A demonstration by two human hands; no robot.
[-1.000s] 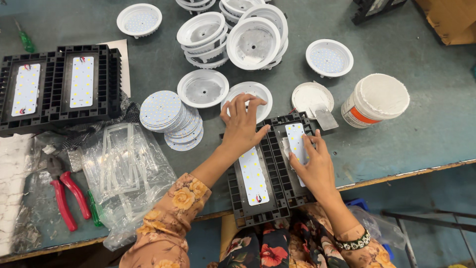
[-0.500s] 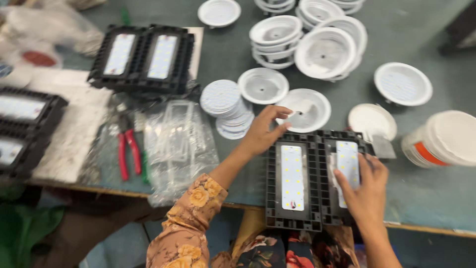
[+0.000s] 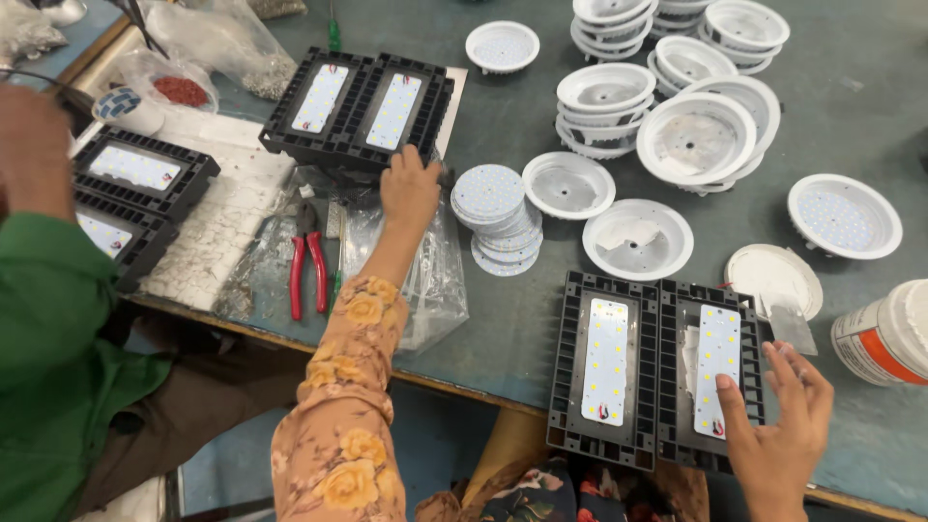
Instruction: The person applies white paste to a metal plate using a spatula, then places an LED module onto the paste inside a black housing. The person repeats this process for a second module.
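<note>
Black ribbed lamp housings [image 3: 655,372] with white LED strips dotted yellow; orange-brown sleeve [image 3: 340,406] patterned with yellow flowers; red-handled pliers [image 3: 308,259]; white round reflectors [image 3: 638,238]; green shirt [image 3: 48,358]; grey-green table [image 3: 851,106]; white tub [image 3: 884,333] banded orange.

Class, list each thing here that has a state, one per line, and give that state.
Left hand: open, on the far black housing.
Right hand: open, fingers on the near housing.
Pliers: closed, lying flat.
White tub: lidded.
Round boards: stacked.
White reflectors: stacked.
</note>
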